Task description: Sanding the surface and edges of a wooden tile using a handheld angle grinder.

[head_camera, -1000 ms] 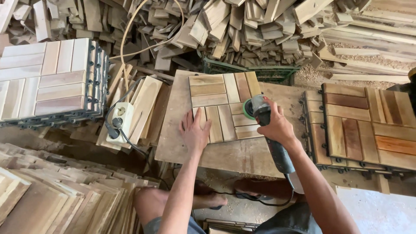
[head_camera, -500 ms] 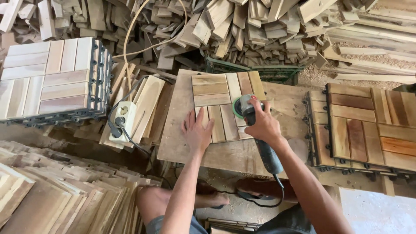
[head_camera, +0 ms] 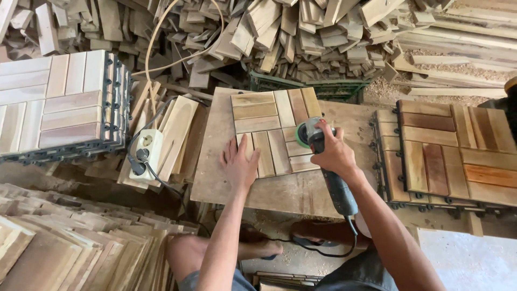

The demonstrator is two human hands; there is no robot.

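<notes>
On the worn plywood surface (head_camera: pixel 258 188) | square slatted wooden deck tile (head_camera: pixel 272 116) lies flat | left hand (head_camera: pixel 239 164) spread wide, pressing its near-left corner | right hand (head_camera: pixel 334 153) wrapped around grey angle sander (head_camera: pixel 323 156), green disc on tile's right edge | sanding looks mid-way; finished-looking tiles (head_camera: pixel 59 102) stacked at left.

packages: none in view | labels: none in view | signs: none in view | screens: none in view | wood workshop only
</notes>
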